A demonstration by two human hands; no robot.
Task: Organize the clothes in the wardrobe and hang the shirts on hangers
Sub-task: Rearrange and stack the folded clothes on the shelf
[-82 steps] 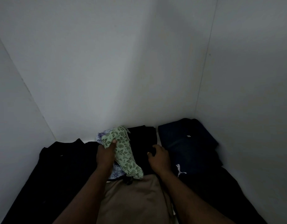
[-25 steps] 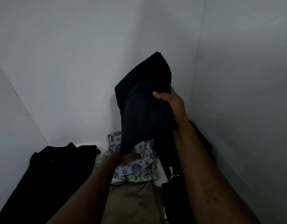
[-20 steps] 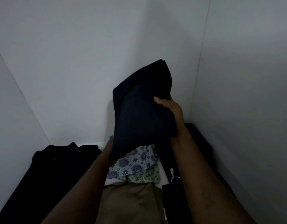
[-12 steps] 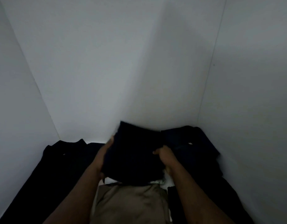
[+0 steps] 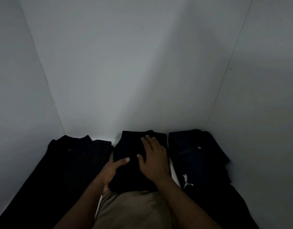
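- White wardrobe walls; pale shelf;
- leaping-cat logo — right pile;
- left hand grips folded dark garment; right hand lies flat on it.

This is the inside of a home wardrobe: plain white panels meet at corners across the upper frame, and folded dark clothes lie in rows on the shelf along the bottom.

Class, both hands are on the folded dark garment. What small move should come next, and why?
Probably release it and withdraw both hands: the folded dark garment lies flat between the black pile and the navy garment, right hand flat on top, left hand gripping its edge.
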